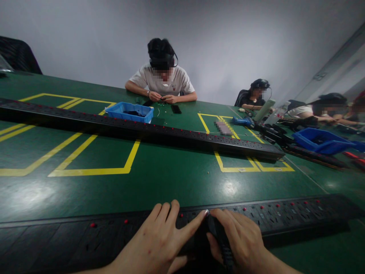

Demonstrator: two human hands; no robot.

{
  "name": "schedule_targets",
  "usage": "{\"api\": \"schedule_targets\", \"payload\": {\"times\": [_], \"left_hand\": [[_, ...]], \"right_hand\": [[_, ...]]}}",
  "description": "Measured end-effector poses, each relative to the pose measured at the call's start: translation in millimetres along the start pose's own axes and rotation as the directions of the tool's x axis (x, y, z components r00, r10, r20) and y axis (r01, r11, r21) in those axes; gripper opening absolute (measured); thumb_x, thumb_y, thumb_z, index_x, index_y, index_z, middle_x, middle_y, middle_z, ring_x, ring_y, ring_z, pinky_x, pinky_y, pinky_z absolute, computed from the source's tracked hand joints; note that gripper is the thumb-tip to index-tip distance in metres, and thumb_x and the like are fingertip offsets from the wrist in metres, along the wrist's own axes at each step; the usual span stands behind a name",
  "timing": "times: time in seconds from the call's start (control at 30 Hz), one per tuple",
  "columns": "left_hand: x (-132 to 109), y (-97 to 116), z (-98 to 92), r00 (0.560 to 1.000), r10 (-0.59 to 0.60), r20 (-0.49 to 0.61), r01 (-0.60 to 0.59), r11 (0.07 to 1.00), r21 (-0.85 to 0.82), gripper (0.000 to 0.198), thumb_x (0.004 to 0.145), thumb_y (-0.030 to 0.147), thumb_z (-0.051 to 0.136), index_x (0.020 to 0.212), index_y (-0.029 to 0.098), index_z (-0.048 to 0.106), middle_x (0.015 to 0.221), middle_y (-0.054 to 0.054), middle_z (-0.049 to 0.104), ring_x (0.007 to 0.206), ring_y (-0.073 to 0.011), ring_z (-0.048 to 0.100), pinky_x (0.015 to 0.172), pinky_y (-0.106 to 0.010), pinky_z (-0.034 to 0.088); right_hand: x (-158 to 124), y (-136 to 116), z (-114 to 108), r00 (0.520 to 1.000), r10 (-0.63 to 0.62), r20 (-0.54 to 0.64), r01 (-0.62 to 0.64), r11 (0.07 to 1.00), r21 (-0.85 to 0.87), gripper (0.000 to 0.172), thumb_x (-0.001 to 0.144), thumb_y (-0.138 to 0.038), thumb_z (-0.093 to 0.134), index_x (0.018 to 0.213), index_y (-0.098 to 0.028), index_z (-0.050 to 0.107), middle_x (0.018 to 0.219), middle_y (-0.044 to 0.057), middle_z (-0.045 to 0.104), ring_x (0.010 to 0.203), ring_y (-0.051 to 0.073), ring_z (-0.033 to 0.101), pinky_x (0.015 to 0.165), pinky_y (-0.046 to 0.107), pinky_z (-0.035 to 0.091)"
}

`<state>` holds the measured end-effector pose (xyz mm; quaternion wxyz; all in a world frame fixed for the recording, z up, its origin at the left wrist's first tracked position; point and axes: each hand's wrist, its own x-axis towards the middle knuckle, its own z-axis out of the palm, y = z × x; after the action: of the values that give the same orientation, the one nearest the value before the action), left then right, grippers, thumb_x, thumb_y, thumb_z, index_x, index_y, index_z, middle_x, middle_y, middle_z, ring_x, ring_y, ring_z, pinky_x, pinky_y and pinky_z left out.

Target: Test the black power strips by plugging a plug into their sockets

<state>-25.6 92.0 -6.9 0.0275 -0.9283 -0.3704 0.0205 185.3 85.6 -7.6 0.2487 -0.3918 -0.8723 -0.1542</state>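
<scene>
A long black power strip with rows of sockets and red buttons lies across the near side of the table. In my right hand is a black plug, its ribbed cord end pointing toward me. Its front end is at the strip's top face; whether its pins are in a socket is hidden. My left hand grips the strip just left of the plug, with bent fingers over the far edge and the thumb low on the near side. Its index finger stretches to the plug's tip.
A second long black power strip crosses the green table farther back. Behind it stand a blue bin with dark parts and a co-worker handling small pieces. More people, a larger blue bin and dark items are at right.
</scene>
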Motion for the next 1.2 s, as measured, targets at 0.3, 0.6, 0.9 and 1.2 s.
{"api": "schedule_targets", "payload": {"times": [0.3,0.6,0.9,1.2], "left_hand": [[-1.3,0.2,-1.3,1.000,0.006,-0.004,-0.006,1.000,-0.012,0.106,0.066,0.044,0.068,0.139,0.026,-0.008,0.118,-0.025,0.048,0.100,-0.0378,0.052,0.076,-0.050,0.043],[0.3,0.0,-0.5,1.000,0.011,0.013,-0.011,1.000,0.005,0.105,0.068,0.045,0.067,0.138,0.026,-0.008,0.117,-0.026,0.049,0.100,-0.0378,0.053,0.076,-0.050,0.043],[-1.7,0.8,0.3,1.000,0.013,0.005,-0.013,1.000,0.001,0.104,0.068,0.045,0.066,0.138,0.026,-0.008,0.119,-0.025,0.048,0.102,-0.0374,0.052,0.079,-0.051,0.043],[-1.0,0.8,-0.2,0.999,0.017,0.029,-0.017,1.000,0.009,0.105,0.069,0.045,0.066,0.138,0.025,-0.010,0.119,-0.027,0.048,0.102,-0.0392,0.051,0.078,-0.052,0.043]], "right_hand": [[0.2,-0.4,-0.8,1.000,-0.007,0.003,0.007,1.000,-0.001,0.025,0.077,-0.024,0.045,0.098,-0.011,0.051,0.073,0.007,0.064,0.058,0.015,0.061,0.052,0.025,0.049],[-1.2,-0.3,0.2,1.000,0.001,0.010,-0.001,1.000,0.001,0.026,0.078,-0.025,0.045,0.098,-0.011,0.051,0.073,0.007,0.064,0.060,0.015,0.061,0.053,0.025,0.049],[-1.7,0.1,1.5,1.000,-0.008,0.015,0.008,1.000,-0.002,0.027,0.078,-0.025,0.046,0.100,-0.010,0.050,0.075,0.007,0.064,0.061,0.017,0.062,0.053,0.027,0.050],[-0.9,1.0,1.1,1.000,-0.010,0.016,0.010,1.000,0.014,0.026,0.077,-0.024,0.046,0.100,-0.010,0.049,0.074,0.007,0.064,0.060,0.017,0.061,0.052,0.027,0.049]]}}
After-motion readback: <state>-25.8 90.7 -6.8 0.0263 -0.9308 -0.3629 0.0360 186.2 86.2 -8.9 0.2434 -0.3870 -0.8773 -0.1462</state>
